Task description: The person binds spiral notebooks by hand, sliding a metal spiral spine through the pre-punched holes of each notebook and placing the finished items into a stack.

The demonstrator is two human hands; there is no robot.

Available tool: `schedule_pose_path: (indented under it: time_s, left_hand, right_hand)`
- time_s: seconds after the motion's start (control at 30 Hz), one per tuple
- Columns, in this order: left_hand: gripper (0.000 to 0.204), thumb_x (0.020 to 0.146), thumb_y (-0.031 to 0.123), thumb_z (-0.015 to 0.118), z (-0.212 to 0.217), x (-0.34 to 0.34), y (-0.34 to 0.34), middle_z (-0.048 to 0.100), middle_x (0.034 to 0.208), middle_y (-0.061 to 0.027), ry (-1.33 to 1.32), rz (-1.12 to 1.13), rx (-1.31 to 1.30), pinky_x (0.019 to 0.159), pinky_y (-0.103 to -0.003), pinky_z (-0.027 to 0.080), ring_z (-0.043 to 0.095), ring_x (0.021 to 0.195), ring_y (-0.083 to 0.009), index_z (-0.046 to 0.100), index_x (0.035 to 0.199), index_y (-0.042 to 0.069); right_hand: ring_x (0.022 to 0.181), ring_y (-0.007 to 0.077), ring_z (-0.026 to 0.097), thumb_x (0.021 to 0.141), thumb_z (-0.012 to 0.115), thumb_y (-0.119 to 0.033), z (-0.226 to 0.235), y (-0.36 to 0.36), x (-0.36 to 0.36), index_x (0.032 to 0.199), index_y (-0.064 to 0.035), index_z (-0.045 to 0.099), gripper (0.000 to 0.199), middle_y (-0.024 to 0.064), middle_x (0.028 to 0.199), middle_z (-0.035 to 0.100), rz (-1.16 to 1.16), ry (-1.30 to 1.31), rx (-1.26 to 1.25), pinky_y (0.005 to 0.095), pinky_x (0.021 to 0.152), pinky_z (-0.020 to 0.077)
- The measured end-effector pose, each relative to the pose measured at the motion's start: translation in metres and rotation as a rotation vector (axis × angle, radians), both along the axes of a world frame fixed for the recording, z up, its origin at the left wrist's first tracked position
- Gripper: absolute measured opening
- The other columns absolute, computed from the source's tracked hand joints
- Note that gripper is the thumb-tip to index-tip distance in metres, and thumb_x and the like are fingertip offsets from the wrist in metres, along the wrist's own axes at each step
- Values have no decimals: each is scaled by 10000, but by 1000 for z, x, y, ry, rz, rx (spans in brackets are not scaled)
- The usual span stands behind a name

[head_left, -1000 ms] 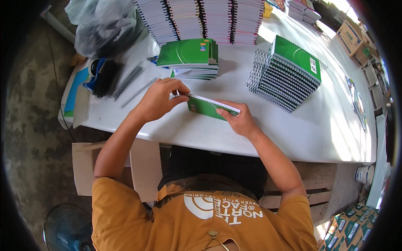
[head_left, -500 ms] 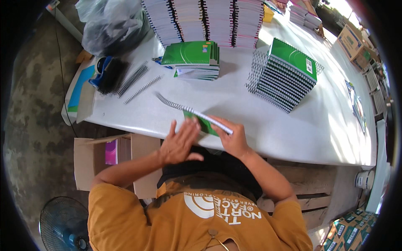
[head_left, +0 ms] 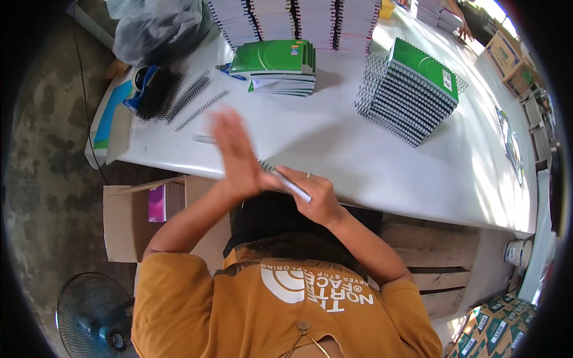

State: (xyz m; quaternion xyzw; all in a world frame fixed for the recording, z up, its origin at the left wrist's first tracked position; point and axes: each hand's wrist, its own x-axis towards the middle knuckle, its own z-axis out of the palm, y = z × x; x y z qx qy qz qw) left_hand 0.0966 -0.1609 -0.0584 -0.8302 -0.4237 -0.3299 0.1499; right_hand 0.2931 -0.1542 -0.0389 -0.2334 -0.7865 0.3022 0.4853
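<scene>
My right hand (head_left: 317, 196) grips a thin notebook (head_left: 292, 186), held on edge at the table's front edge. A wire spiral coil (head_left: 204, 139) runs along the notebook's edge, and its loose end sticks out to the left beyond my left hand. My left hand (head_left: 234, 156) is stretched out flat across the coil, its fingers blurred by motion. The part of the coil under my left palm is hidden. Farther back are a stack of green-covered notebooks (head_left: 271, 58) with blue-handled pliers (head_left: 230, 72) beside it, and several loose coils (head_left: 202, 111).
A pile of coil-bound green notebooks (head_left: 409, 95) stands to the right. Tall stacks of bound books (head_left: 310, 24) line the back, beside a grey plastic bag (head_left: 161, 30). Below the table's left side are an open carton (head_left: 125, 232) and a fan (head_left: 95, 322). Another person's hand shows far right.
My left hand has swept up and left across the coil. The notebook and my right hand have shifted slightly left and nearer to me. The whole view has tilted a little.
</scene>
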Motion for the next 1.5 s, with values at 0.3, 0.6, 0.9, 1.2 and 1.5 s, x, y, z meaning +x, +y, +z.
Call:
schedule_pose_path:
  time_s: [0.3,0.6,0.9,1.2,1.5]
  left_hand:
    - [1136,714,790,350,9,20,1,216,1300,-455,166,-93,101,1009,-614,168,208,1237,-585,263,1287,-187]
    - [1010,756,703,424,-14,36,-8,324,1262,-393,33,-280,-101,951,-637,249,302,1199,-558,290,1299,-138]
    - [381,686,127,718,89,53,21,560,1066,-26,88,-159,-390,874,-359,321,529,973,-201,597,1047,107]
    - [214,717,149,712,127,63,33,595,879,-6,109,-167,-646,811,-327,327,537,848,-191,618,907,114]
    - [183,709,142,705,121,70,34,599,881,-16,238,-206,-422,849,-344,333,543,881,-190,619,867,105]
  right_hand:
    - [853,327,634,701,571,69,-5,9,1,1193,-44,526,507,162,1021,633,8,-4,-66,368,719,522]
    - [783,345,622,743,617,-23,5,18,6,1170,-44,525,437,196,880,628,111,64,-202,354,668,496]
    - [710,157,620,761,599,24,-4,35,12,1027,-33,603,273,141,841,659,125,94,-497,308,657,480]
    - [686,127,585,790,591,9,4,33,11,1028,-39,625,245,136,824,660,55,33,-587,287,653,464]
    - [629,131,547,798,585,-39,-6,36,12,920,8,610,133,159,729,631,-1,-69,-632,309,613,450]
